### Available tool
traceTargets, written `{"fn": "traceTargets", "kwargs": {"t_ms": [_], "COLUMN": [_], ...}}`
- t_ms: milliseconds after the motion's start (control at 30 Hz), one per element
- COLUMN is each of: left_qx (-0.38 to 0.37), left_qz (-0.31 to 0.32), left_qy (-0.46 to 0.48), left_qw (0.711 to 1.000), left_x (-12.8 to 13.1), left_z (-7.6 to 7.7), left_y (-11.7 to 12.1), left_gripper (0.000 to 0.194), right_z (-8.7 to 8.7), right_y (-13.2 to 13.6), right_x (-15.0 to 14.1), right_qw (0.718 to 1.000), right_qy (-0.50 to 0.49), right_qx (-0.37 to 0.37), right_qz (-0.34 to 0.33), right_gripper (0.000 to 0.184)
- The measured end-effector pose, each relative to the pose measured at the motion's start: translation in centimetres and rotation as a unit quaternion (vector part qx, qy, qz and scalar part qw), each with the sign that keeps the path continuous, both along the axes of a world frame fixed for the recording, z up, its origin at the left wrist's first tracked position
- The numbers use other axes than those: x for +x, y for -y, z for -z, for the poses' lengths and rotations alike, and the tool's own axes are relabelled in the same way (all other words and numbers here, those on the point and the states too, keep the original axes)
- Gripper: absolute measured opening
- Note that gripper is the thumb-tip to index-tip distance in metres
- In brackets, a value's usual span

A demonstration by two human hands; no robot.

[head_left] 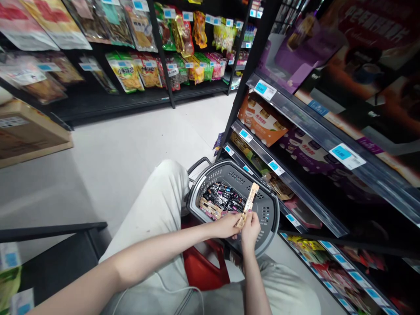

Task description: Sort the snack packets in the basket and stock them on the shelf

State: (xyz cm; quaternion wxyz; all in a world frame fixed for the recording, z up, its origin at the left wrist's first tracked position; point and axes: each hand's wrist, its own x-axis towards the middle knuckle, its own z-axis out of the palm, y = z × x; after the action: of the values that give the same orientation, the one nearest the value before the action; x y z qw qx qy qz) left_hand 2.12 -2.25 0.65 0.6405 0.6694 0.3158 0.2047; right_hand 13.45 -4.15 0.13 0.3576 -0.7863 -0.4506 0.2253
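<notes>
Over a grey shopping basket (234, 168), both my hands are on a slim tan stick packet (251, 197) that points up and away from me. My left hand (228, 225) pinches the packet's lower end. Higher up, my right hand (251, 227) has its fingers closed round the side of it. Inside the basket, several dark stick packets (225, 194) lie in a loose heap. Tan stick packets (210, 208) lie at the heap's near left side. What is printed on the packets is too small to read.
Close on the right rises a shelf rack with price tags (347, 155) and boxed drinks (262, 118). Bagged snacks (124, 72) fill the far shelves. A cardboard box (33, 131) stands left. Below the basket is a red plastic object (205, 267); a pale cable (173, 291) crosses my lap.
</notes>
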Motion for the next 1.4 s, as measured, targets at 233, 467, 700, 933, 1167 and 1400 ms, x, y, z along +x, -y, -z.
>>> {"fn": "traceTargets", "kwargs": {"t_ms": [233, 467, 700, 933, 1167, 1400], "left_qx": [0.062, 0.093, 0.01, 0.105, 0.152, -0.083], "left_qz": [0.06, 0.109, 0.147, 0.166, 0.192, 0.204], "left_qy": [-0.04, -0.075, -0.063, -0.107, -0.122, -0.054], "left_qw": [0.995, 0.987, 0.987, 0.975, 0.962, 0.974], "left_x": [-0.3, -0.1, 0.1, 0.0, 0.1, -0.2], "left_z": [-0.8, -0.6, -0.9, -1.3, -0.9, -0.3], "left_y": [0.5, 0.7, 1.2, 1.1, 1.5, 0.2], "left_gripper": [0.02, 0.011, 0.013, 0.014, 0.012, 0.015], "right_z": [-1.0, 0.9, 1.1, 0.9, 1.1, 2.0], "right_y": [-0.7, -1.6, -1.8, -2.1, -2.4, -2.2], "right_x": [1.7, 2.8, 3.1, 3.5, 4.5, 6.7], "right_qw": [1.0, 0.978, 0.941, 0.937, 0.921, 0.904], "right_qy": [0.024, -0.208, -0.301, -0.304, -0.334, -0.335], "right_qx": [-0.006, 0.025, 0.071, 0.083, 0.127, 0.158], "right_qz": [-0.005, 0.026, 0.139, 0.152, 0.154, 0.212], "right_gripper": [0.027, 0.015, 0.013, 0.013, 0.019, 0.016]}}
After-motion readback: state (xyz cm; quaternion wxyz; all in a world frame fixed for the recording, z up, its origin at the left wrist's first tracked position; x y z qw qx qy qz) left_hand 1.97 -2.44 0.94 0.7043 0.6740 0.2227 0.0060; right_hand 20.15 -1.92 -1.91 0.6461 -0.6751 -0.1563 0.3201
